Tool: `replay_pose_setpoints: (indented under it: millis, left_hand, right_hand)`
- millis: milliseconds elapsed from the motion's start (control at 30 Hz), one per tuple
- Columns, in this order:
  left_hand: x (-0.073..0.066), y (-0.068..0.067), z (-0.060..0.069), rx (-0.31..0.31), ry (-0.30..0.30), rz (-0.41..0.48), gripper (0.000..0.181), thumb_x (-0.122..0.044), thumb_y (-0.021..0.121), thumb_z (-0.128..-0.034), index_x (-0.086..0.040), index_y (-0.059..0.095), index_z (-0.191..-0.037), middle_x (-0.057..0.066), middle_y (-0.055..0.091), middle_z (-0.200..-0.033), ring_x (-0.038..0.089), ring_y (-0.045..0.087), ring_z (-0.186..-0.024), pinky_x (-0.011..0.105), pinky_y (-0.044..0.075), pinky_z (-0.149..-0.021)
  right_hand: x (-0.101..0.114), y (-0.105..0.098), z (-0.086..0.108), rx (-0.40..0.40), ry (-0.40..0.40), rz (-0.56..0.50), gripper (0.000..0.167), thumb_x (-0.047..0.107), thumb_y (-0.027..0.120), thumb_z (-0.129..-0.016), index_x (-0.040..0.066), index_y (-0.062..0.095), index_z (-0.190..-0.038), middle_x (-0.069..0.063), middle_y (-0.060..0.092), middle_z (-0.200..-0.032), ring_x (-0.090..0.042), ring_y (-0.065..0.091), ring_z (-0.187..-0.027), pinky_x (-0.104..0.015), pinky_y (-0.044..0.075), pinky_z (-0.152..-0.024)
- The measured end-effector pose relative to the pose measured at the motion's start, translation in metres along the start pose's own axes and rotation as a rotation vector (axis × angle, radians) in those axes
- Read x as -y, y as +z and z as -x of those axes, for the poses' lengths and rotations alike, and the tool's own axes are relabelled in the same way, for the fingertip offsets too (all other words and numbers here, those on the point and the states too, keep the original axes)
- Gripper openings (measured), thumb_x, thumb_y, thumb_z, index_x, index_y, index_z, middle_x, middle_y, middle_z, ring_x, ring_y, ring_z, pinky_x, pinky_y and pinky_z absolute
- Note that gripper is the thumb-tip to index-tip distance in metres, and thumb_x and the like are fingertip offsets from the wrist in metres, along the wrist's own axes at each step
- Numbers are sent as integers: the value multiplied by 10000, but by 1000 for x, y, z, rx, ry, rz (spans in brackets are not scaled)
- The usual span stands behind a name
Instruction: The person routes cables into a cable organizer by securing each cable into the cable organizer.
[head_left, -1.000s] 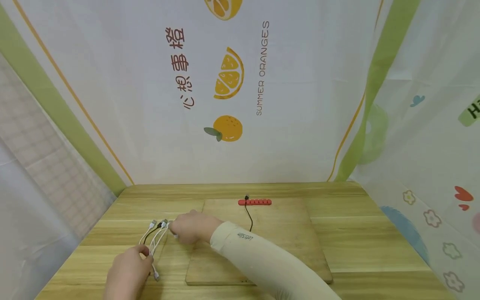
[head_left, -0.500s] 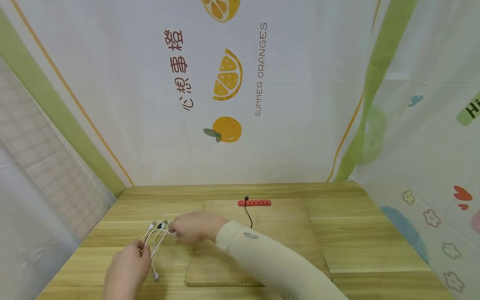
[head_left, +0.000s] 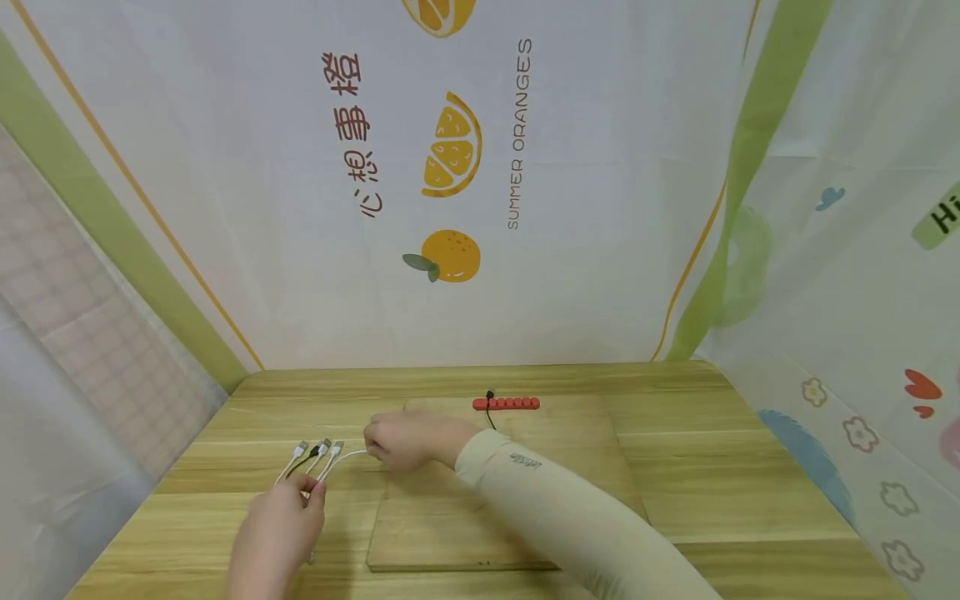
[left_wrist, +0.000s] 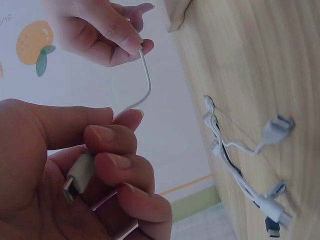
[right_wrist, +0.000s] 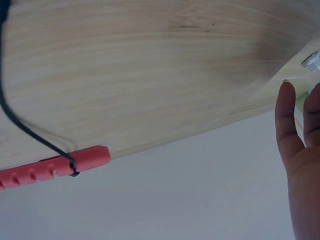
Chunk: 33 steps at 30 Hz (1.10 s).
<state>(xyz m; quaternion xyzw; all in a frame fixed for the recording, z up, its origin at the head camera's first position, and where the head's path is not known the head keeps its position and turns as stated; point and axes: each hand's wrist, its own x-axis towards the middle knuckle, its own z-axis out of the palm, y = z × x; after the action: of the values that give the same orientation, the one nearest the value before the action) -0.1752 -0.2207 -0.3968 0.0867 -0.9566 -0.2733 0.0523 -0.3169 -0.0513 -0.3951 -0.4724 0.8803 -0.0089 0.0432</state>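
Note:
My left hand (head_left: 277, 512) lies over the left part of the table and pinches a white charging cable (left_wrist: 148, 82) between thumb and forefinger. That hand's curled fingers surround a white, metal-tipped connector (left_wrist: 80, 176). My right hand (head_left: 408, 439) pinches the cable further along, above the board's left edge. A curved stretch of cable runs between the hands. Several other cables, white and black, lie beside my left hand, their USB plugs (head_left: 318, 450) pointing away from me. A red cable holder (head_left: 517, 403) sits at the board's far edge, with a black cable (right_wrist: 30, 131) in its left end.
The wooden board (head_left: 450, 542) lies mid-table, partly under my right sleeve (head_left: 570, 525). A printed curtain (head_left: 585, 250) stands behind the wooden table (head_left: 750, 492), and further cloth hangs on both sides.
My right hand has moved right, drawing the white cable away from the other plugs. My left hand has shifted slightly right and away from me.

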Motion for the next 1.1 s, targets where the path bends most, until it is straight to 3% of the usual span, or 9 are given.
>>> replay_pose_setpoints:
  millis: [233, 400, 667, 900, 1100]
  left_hand:
    - [-4, 4, 1, 28, 7, 18, 327, -216, 571, -1061, 61, 716, -1156, 39, 748, -823, 176, 587, -637, 355, 432, -561]
    - [-6, 7, 2, 41, 10, 15, 304, -219, 581, -1056, 38, 721, -1137, 19, 718, -798, 175, 566, -646, 345, 421, -580]
    - [-11, 14, 2, 38, 46, -1, 266, -216, 589, -1050, 3, 733, -1094, -6, 687, -768, 166, 557, -653, 353, 427, -597]
    - [-20, 24, 6, 49, 56, 26, 171, -200, 610, -1025, -77, 722, -983, -29, 646, -712, 158, 513, -587, 330, 385, -546]
    - [-30, 30, 7, 64, 49, 42, 170, -201, 622, -1023, -69, 730, -1010, -15, 647, -722, 162, 515, -576, 328, 393, -537]
  right_hand:
    - [-10, -4, 9, 10, 23, -15, 172, 268, 515, -1132, 175, 656, -1100, 81, 614, -1064, -25, 557, -877, -178, 481, -801]
    - [-17, -3, 12, -21, -4, 51, 173, 288, 500, -1138, 214, 653, -1112, 113, 628, -1034, -24, 563, -878, -203, 490, -833]
    - [-27, -12, 21, 2, -10, 2, 244, 293, 544, -1125, 215, 732, -1261, 111, 758, -1181, -41, 685, -1081, -333, 521, -1046]
    - [-44, -16, 34, -24, -6, 8, 238, 290, 584, -1107, 205, 780, -1212, 84, 766, -1187, -73, 704, -1107, -262, 547, -968]
    - [-55, -16, 42, -79, 62, -46, 195, 322, 620, -1089, 181, 746, -1134, 65, 773, -1091, -64, 690, -938, -258, 546, -849]
